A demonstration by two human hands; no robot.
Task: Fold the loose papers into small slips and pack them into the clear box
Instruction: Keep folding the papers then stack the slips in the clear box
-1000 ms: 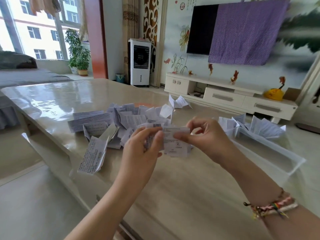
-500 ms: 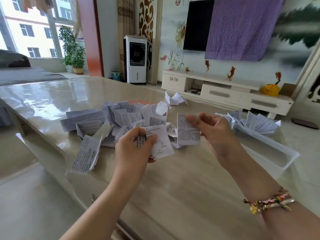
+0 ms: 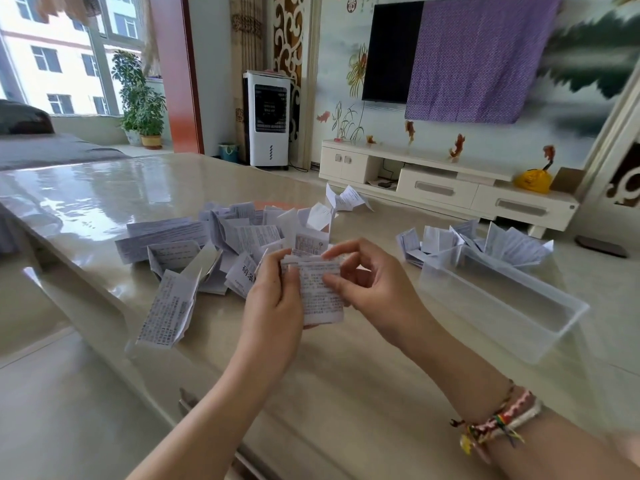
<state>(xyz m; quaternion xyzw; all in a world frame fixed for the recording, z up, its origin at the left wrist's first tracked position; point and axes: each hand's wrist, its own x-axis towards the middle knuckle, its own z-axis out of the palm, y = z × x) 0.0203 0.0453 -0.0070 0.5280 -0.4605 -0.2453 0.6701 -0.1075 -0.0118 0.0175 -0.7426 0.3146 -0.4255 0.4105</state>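
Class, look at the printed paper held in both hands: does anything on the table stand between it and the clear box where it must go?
Nothing visible does. The paper is held by the left hand and right hand, and bare table lies between it and the clear box, whose near end looks open and unfilled.

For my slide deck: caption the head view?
Both hands fold a printed paper between the loose pile and clear box.

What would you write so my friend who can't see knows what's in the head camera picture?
Two bare hands, left hand and right hand, hold a printed white paper slip above a glossy beige table. A heap of loose printed papers lies behind, and a clear plastic box with folded slips sits right.
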